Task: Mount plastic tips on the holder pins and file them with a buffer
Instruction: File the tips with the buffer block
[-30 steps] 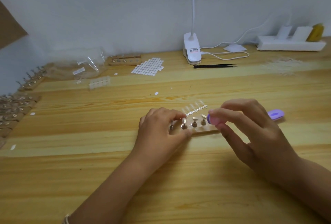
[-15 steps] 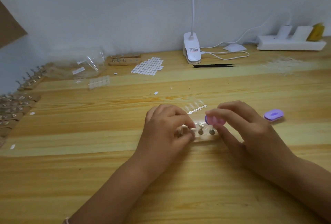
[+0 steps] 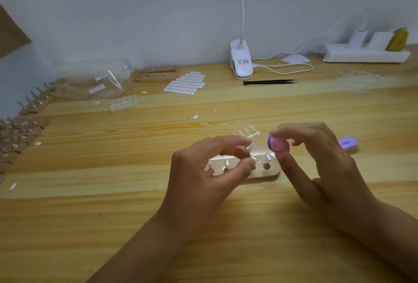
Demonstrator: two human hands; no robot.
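**Wooden holder at mid-table: left hand on a tip, right hand on the buffer**

Wooden, pale and oblong, the holder block (image 3: 270,172) lies flat on the light wooden table (image 3: 248,233), between the two hands. Short metal pins (image 3: 225,168) stand in a row along it.

The left hand (image 3: 203,169) is over the holder's left and middle part. Its thumb and forefinger pinch a small clear plastic tip (image 3: 317,147) just above the middle pins. Whether the tip sits on a pin cannot be told.

The right hand (image 3: 316,165) is beside the holder's right end. Its thumb and fingertips pinch a round pink-and-purple buffer (image 3: 278,144), held clear of the table and near the tip.

A clear plastic strip of tips (image 3: 254,134) lies just behind the holder. A purple oval case (image 3: 347,143) lies beyond the right hand. A white clip lamp (image 3: 241,61) and black tweezers (image 3: 269,82) are at the far edge.
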